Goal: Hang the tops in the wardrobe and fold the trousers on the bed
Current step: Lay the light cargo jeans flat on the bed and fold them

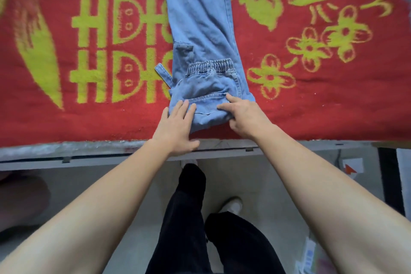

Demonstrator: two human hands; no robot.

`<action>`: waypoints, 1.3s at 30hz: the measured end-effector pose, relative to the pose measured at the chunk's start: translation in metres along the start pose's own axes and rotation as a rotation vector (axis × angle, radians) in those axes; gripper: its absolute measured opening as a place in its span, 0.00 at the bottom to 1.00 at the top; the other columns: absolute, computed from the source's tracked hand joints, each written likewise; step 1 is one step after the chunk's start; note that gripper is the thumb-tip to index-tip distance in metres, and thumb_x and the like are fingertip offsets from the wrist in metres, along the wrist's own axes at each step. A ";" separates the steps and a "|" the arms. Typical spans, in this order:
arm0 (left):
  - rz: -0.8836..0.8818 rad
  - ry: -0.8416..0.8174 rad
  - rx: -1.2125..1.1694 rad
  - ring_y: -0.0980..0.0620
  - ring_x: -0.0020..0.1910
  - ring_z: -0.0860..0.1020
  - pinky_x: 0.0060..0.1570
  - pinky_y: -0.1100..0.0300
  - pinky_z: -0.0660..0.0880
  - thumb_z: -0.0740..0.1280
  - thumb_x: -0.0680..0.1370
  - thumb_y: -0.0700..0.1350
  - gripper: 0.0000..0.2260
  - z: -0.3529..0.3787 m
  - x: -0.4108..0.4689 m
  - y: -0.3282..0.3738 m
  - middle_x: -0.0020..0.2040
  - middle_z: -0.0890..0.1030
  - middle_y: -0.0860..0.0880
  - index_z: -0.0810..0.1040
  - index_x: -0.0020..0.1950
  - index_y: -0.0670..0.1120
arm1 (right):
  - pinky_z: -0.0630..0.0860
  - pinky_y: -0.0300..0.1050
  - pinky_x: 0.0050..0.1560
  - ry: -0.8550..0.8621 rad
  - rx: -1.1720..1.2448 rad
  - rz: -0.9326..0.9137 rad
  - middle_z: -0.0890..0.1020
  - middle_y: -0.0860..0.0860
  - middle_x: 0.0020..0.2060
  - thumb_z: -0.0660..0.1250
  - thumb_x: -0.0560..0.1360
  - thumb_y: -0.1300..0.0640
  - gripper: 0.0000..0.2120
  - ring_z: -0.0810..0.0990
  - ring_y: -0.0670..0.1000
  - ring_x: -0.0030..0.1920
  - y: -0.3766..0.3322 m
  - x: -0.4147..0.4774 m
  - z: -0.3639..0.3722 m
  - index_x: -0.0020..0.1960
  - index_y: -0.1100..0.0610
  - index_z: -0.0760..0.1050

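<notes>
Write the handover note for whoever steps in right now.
Left hand: flat, open, pressing the near left corner of the jeans.
Right hand: fingers resting on the near right side of the fold; thumb seems tucked under the edge, no firm grip visible.
Jeans lie lengthwise on the red blanket, legs together, running away from the bed edge.
Done: waistband end folded over once at the near end.
Left: finish folding the legs. No tops or wardrobe in view.
</notes>
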State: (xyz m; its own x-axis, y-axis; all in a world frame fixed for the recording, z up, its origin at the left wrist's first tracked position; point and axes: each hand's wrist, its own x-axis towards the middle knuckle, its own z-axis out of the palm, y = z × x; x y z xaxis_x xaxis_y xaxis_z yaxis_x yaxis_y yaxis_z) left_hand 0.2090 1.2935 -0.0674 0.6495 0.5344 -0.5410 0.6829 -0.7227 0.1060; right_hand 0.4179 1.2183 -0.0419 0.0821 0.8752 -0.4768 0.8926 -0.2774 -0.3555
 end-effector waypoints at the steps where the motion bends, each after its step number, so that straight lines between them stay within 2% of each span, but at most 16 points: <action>1: -0.027 0.043 0.047 0.45 0.79 0.48 0.74 0.41 0.52 0.68 0.69 0.67 0.50 0.002 -0.009 0.004 0.80 0.50 0.44 0.45 0.80 0.47 | 0.68 0.49 0.69 0.027 0.047 -0.005 0.67 0.56 0.75 0.63 0.73 0.63 0.27 0.71 0.54 0.71 0.000 -0.007 -0.002 0.70 0.47 0.74; 3: -0.068 0.149 0.103 0.43 0.78 0.55 0.73 0.41 0.55 0.71 0.68 0.63 0.50 0.009 -0.023 0.012 0.79 0.55 0.42 0.48 0.81 0.47 | 0.68 0.45 0.68 0.042 0.105 -0.015 0.74 0.55 0.71 0.63 0.72 0.63 0.27 0.73 0.54 0.70 0.004 -0.024 -0.003 0.68 0.46 0.76; 4: -0.067 0.224 0.112 0.42 0.75 0.63 0.70 0.42 0.60 0.73 0.69 0.56 0.45 0.012 -0.027 0.017 0.76 0.63 0.41 0.55 0.80 0.46 | 0.69 0.45 0.65 0.029 0.108 -0.021 0.77 0.53 0.68 0.63 0.72 0.63 0.27 0.75 0.54 0.67 0.007 -0.033 -0.003 0.68 0.45 0.76; 6: -0.045 0.342 0.130 0.42 0.55 0.80 0.55 0.49 0.72 0.75 0.66 0.44 0.31 0.017 -0.035 0.032 0.59 0.81 0.43 0.74 0.69 0.45 | 0.72 0.45 0.60 -0.009 0.102 -0.028 0.82 0.52 0.60 0.62 0.70 0.63 0.27 0.78 0.57 0.61 0.013 -0.052 0.001 0.66 0.45 0.77; 7: -0.040 0.318 0.140 0.43 0.47 0.82 0.47 0.53 0.72 0.74 0.65 0.41 0.24 0.016 -0.042 0.041 0.50 0.83 0.46 0.77 0.61 0.46 | 0.73 0.46 0.58 -0.027 0.101 -0.023 0.83 0.53 0.58 0.62 0.70 0.62 0.26 0.79 0.58 0.59 0.014 -0.062 0.004 0.65 0.45 0.77; 8: -0.050 0.231 0.137 0.43 0.45 0.82 0.42 0.55 0.68 0.71 0.67 0.40 0.19 0.013 -0.051 0.051 0.47 0.83 0.47 0.75 0.57 0.48 | 0.73 0.46 0.57 -0.039 0.100 -0.014 0.84 0.53 0.57 0.63 0.70 0.62 0.26 0.79 0.59 0.58 0.015 -0.073 0.007 0.64 0.46 0.77; 10: -0.082 0.095 0.120 0.43 0.47 0.81 0.38 0.56 0.63 0.66 0.70 0.40 0.14 0.006 -0.068 0.066 0.48 0.82 0.48 0.71 0.54 0.50 | 0.72 0.47 0.58 -0.053 0.091 0.003 0.82 0.54 0.59 0.63 0.70 0.62 0.24 0.78 0.59 0.60 0.014 -0.094 0.011 0.65 0.48 0.76; 13: -0.062 0.027 0.103 0.42 0.50 0.80 0.39 0.55 0.63 0.65 0.72 0.42 0.12 -0.008 -0.090 0.073 0.51 0.82 0.47 0.69 0.54 0.49 | 0.72 0.48 0.61 -0.076 0.067 0.007 0.79 0.54 0.61 0.63 0.72 0.60 0.23 0.77 0.58 0.61 0.009 -0.118 0.008 0.67 0.49 0.75; 16: -0.068 0.016 0.043 0.41 0.52 0.79 0.40 0.55 0.65 0.66 0.72 0.45 0.13 -0.026 -0.100 0.069 0.53 0.81 0.46 0.69 0.54 0.48 | 0.75 0.50 0.57 -0.067 -0.002 -0.016 0.78 0.52 0.57 0.63 0.73 0.55 0.21 0.78 0.59 0.58 0.004 -0.125 -0.005 0.65 0.44 0.74; 23: -0.144 0.191 -0.316 0.42 0.50 0.79 0.42 0.54 0.70 0.70 0.67 0.47 0.18 -0.062 -0.074 0.034 0.50 0.82 0.48 0.72 0.55 0.53 | 0.75 0.54 0.55 0.126 0.099 0.078 0.77 0.54 0.56 0.61 0.74 0.54 0.16 0.78 0.61 0.55 0.021 -0.089 -0.035 0.61 0.51 0.71; 25: -0.212 0.286 -0.489 0.44 0.49 0.80 0.43 0.55 0.73 0.71 0.67 0.47 0.17 -0.070 -0.053 0.017 0.50 0.83 0.50 0.76 0.55 0.56 | 0.75 0.54 0.56 0.178 0.138 0.119 0.77 0.54 0.57 0.61 0.74 0.52 0.17 0.77 0.60 0.57 0.028 -0.065 -0.040 0.63 0.50 0.70; 28: -0.265 0.328 -0.691 0.51 0.54 0.80 0.53 0.53 0.76 0.74 0.70 0.52 0.16 -0.078 -0.010 -0.011 0.54 0.83 0.56 0.80 0.58 0.59 | 0.73 0.53 0.60 0.249 0.217 0.162 0.77 0.54 0.63 0.60 0.75 0.51 0.21 0.75 0.58 0.62 0.036 -0.017 -0.048 0.69 0.49 0.69; 31: -0.336 0.361 -0.938 0.55 0.51 0.80 0.52 0.57 0.77 0.77 0.69 0.57 0.20 -0.075 0.033 -0.036 0.50 0.82 0.56 0.80 0.58 0.55 | 0.71 0.55 0.63 0.257 0.253 0.222 0.75 0.56 0.66 0.60 0.77 0.51 0.24 0.73 0.59 0.65 0.042 0.031 -0.051 0.72 0.51 0.66; 35: -0.500 0.397 -1.167 0.51 0.53 0.79 0.56 0.52 0.77 0.75 0.69 0.60 0.26 -0.059 0.099 -0.062 0.53 0.80 0.50 0.75 0.61 0.50 | 0.69 0.54 0.63 0.230 0.226 0.317 0.73 0.59 0.66 0.60 0.78 0.52 0.25 0.72 0.61 0.65 0.050 0.095 -0.050 0.74 0.53 0.63; 37: -0.556 0.393 -1.226 0.50 0.54 0.79 0.57 0.51 0.76 0.73 0.73 0.59 0.22 -0.050 0.132 -0.070 0.54 0.80 0.49 0.74 0.60 0.48 | 0.69 0.55 0.61 0.228 0.189 0.353 0.72 0.60 0.65 0.58 0.78 0.55 0.24 0.72 0.63 0.64 0.050 0.126 -0.043 0.73 0.53 0.63; 39: -0.600 0.393 -1.191 0.48 0.54 0.78 0.52 0.54 0.74 0.69 0.76 0.59 0.18 -0.043 0.165 -0.076 0.52 0.78 0.51 0.73 0.58 0.47 | 0.70 0.57 0.58 0.263 0.142 0.384 0.72 0.61 0.63 0.56 0.80 0.56 0.21 0.73 0.65 0.62 0.052 0.155 -0.035 0.73 0.53 0.64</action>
State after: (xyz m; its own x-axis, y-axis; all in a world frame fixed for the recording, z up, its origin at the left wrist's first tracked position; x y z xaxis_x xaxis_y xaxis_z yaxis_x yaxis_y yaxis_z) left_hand 0.2786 1.4555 -0.1291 0.0735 0.8570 -0.5101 0.6293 0.3569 0.6904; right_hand 0.4921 1.3530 -0.1061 0.5195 0.7642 -0.3823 0.7078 -0.6355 -0.3085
